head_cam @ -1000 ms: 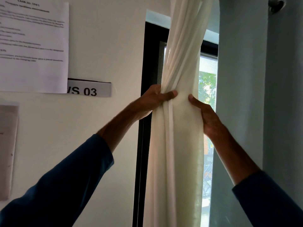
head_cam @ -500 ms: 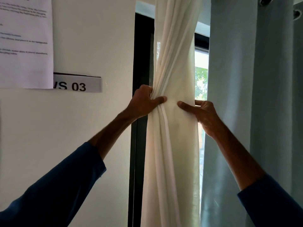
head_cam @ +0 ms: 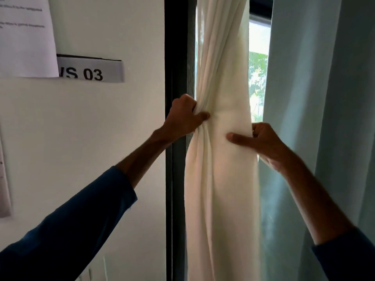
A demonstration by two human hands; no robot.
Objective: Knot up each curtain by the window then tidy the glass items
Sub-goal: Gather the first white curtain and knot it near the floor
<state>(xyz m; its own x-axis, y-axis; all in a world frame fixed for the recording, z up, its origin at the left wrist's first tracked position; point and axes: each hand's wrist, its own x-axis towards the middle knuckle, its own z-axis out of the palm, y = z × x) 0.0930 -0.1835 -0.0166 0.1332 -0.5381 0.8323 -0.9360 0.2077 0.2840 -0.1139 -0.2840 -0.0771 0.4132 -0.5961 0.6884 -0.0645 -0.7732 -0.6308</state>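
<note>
Two arms in dark blue sleeves (head_cam: pixel 71 230) reach up and forward. The left arm (head_cam: pixel 140 159) comes in from 7 o'clock, its forearm bare past the cuff. The left hand (head_cam: pixel 182 116) is fisted round a gathered bunch of the curtain (head_cam: pixel 221 179), thumb pointing toward 3 o'clock. The right arm (head_cam: pixel 304 189) comes in from 5 o'clock. The right hand (head_cam: pixel 263 140) sits slightly lower, fingers curled round the cloth's edge, thumb stretched toward 9 o'clock across its front.
</note>
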